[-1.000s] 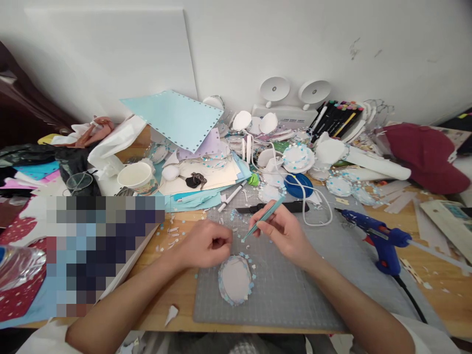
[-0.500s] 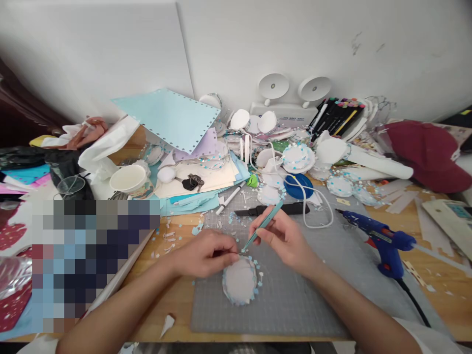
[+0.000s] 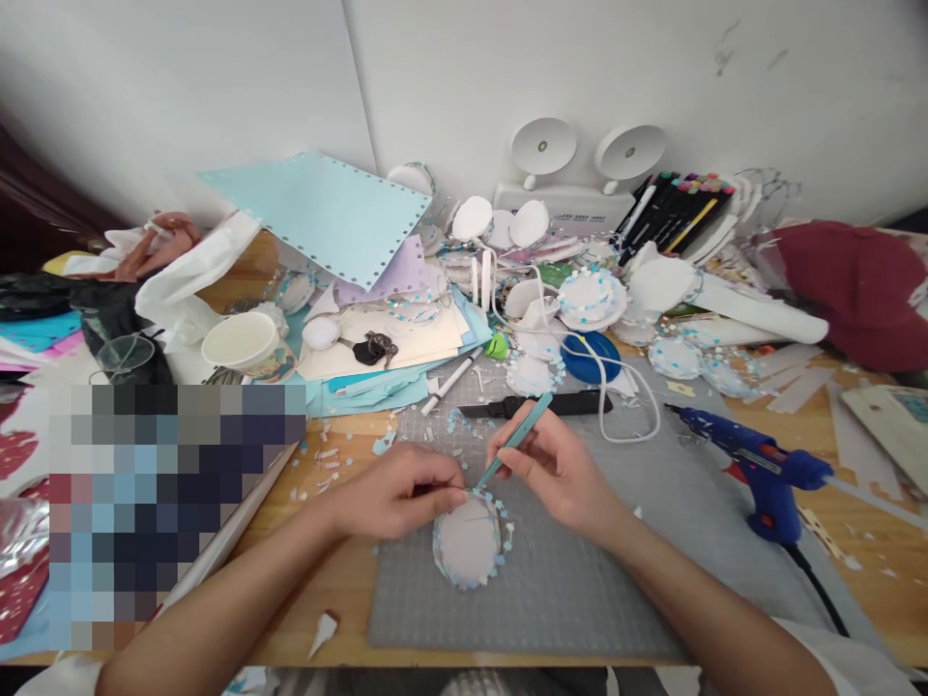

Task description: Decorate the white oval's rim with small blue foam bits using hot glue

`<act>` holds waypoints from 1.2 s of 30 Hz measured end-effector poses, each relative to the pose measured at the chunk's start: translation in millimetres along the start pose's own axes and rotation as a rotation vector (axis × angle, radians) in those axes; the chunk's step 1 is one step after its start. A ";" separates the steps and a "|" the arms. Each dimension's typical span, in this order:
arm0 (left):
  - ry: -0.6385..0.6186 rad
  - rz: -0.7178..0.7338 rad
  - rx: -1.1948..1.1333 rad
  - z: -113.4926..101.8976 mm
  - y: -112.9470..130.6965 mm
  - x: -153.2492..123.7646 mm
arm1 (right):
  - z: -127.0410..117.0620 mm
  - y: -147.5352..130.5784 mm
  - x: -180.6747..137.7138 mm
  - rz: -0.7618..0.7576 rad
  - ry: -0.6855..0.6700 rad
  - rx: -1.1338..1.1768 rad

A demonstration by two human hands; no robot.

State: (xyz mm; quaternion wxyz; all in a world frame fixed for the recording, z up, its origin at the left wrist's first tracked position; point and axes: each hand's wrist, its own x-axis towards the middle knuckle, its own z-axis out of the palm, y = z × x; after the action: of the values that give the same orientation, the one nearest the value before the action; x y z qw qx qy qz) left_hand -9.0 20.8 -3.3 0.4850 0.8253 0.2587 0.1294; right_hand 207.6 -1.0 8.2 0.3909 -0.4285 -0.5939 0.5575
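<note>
A white oval paper piece edged with small blue bits lies on the grey cutting mat. My left hand rests curled at its upper left rim, fingertips pinched against the edge. My right hand is closed on teal tweezers, whose tip points down to the oval's top edge right by my left fingertips.
A blue glue gun lies right of the mat, its cord running toward me. A black knife, a white pen, a paper cup, paper sheets, white discs, markers and a maroon cap crowd the back of the table.
The tweezers' tip has come down from above the mat to the oval's top edge. My left hand has shifted right onto the oval's rim. The camera has tipped slightly.
</note>
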 end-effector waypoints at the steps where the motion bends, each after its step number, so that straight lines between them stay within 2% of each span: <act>1: 0.001 0.005 0.000 -0.1 0.2 0.1 | 0.1 0.0 0.0 0.001 0.002 0.001; 16: -0.017 0.022 -0.038 0.2 -0.6 1.2 | -2.3 2.5 4.6 0.145 -0.023 0.088; 36: -0.011 0.030 -0.049 0.7 -1.6 1.6 | -3.6 4.2 5.5 0.146 -0.031 0.144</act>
State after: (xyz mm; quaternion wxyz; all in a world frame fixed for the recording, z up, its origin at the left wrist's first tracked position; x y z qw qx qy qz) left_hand -7.8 21.9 -5.1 0.5046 0.8176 0.2404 0.1383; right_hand 209.5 5.4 4.2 0.3697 -0.4325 -0.5257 0.6323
